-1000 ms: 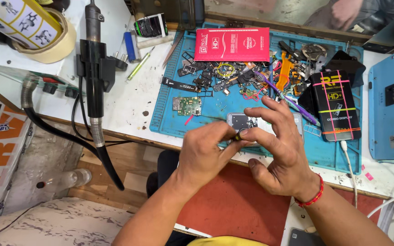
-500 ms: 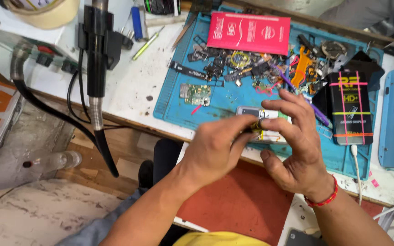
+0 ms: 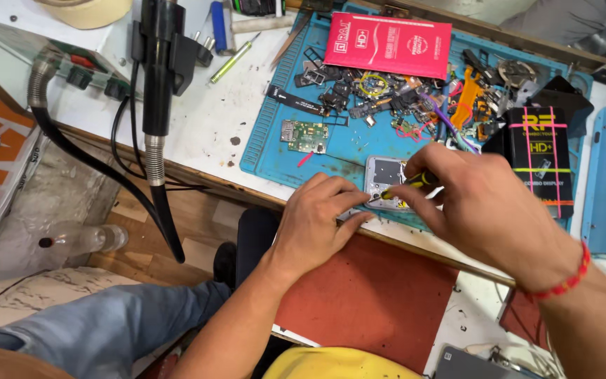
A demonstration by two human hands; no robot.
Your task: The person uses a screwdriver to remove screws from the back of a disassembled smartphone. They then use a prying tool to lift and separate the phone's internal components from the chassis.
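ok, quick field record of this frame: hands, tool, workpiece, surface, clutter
left hand: fingers pressing on the small grey device
right hand: pinching a yellow-handled screwdriver, tip on the device
surface: blue work mat on a white bench
clutter: green circuit board, red packet, black packet, loose parts
left of mat: black hot-air handpiece
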